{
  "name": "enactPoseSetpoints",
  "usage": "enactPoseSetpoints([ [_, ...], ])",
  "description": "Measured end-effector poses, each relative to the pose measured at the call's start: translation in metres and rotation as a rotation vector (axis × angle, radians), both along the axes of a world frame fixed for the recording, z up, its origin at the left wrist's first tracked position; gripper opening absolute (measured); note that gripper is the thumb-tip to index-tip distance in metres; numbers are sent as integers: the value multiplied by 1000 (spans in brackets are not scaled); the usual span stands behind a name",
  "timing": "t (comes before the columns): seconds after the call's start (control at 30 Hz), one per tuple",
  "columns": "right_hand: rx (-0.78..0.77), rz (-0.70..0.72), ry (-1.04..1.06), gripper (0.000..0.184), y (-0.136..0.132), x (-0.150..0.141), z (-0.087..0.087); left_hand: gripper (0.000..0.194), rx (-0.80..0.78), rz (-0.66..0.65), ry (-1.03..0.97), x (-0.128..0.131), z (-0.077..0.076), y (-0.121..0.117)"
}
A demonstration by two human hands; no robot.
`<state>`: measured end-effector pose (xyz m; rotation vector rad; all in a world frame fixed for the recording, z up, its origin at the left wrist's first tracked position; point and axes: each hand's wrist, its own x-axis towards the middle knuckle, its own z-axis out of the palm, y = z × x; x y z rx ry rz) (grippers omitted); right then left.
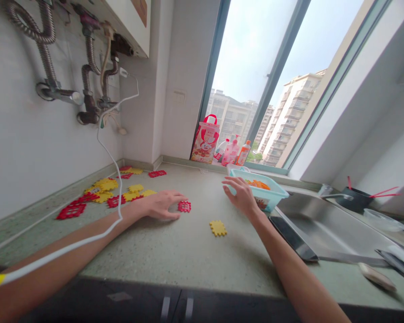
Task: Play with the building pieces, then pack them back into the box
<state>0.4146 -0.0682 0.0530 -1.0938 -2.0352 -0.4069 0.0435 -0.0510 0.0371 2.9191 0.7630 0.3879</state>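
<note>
My left hand (162, 205) rests on the countertop with thumb and fingers apart. Just past its fingertips lies a small red toothed building tile (184, 206) with a window-like pattern, and the hand does not grip it. A yellow toothed tile (218, 228) lies flat on the counter between my two hands. My right hand (239, 194) is at the left side of a light blue plastic bin (276, 194), fingers spread and nothing seen in them. Orange pieces (257, 184) show inside the bin. Whether the right hand touches the bin's rim, I cannot tell.
Several red and yellow tiles (104, 185) lie scattered by the left wall. A white cable (109, 150) hangs across my left forearm. Right of the bin are a black phone-like slab (293, 238) and a steel sink (326, 224). Bottles (231, 151) stand on the windowsill.
</note>
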Motion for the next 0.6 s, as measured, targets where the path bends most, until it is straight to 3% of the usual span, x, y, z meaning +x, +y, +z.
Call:
enactPoseSetpoints([
  [0.07,-165,177,-114,33,-9,-37,-11,52,28,49,11,-7,12,1],
  [0.17,-392,301,-242,46,-20,-78,-29,30,-42,230,73,-25,32,8],
  [0.33,-500,354,-259,34,-17,-87,-42,19,-405,436,237,-56,48,16],
  [0.47,-498,353,-164,14,-5,-71,-43,28,-542,446,251,-52,44,14],
  [0.6,-370,220,-148,19,-1,-62,-39,28,-319,322,89,-16,20,7],
])
